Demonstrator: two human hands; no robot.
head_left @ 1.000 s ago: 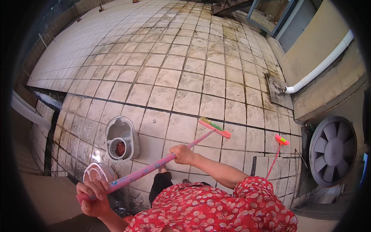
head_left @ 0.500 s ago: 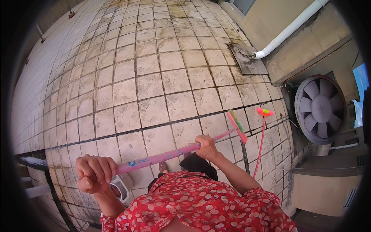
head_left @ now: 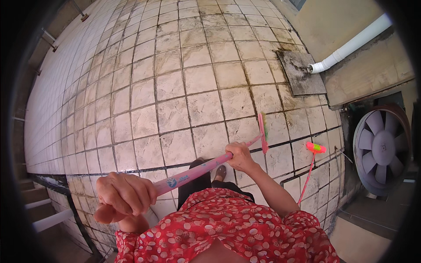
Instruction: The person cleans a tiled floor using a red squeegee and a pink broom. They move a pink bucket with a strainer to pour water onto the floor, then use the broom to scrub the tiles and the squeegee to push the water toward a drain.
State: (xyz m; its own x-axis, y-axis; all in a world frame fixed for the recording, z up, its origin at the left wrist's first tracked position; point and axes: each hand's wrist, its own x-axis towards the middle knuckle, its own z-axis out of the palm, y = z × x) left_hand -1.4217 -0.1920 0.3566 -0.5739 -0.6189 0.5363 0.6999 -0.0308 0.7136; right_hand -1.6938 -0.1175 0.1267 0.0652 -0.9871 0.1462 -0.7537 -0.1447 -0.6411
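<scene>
A broom with a pink handle (head_left: 195, 173) slants across in front of my red patterned top, from low on the left up to the right. Around its near end my left hand (head_left: 125, 195) is closed, thumb at the tip. Further along, my right hand (head_left: 241, 157) wraps round the shaft. The pink broom head (head_left: 263, 133), with green and yellowish bristles on its right side, is at or just over the floor tiles; contact cannot be made out. One shoe (head_left: 220, 172) shows below the handle.
Stained pale tiles (head_left: 171, 109) cover the floor. To the right lies a pink-handled brush with an orange head (head_left: 315, 147). A large fan (head_left: 382, 148) stands beyond it. A white drainpipe (head_left: 351, 48) ends over a grey slab (head_left: 300, 74). White bars (head_left: 52, 220) cross steps at left.
I have stepped forward, and a shoe now shows further ahead. The broom head has turned more upright in view and moved forward over the tiles. Both hands keep their hold.
</scene>
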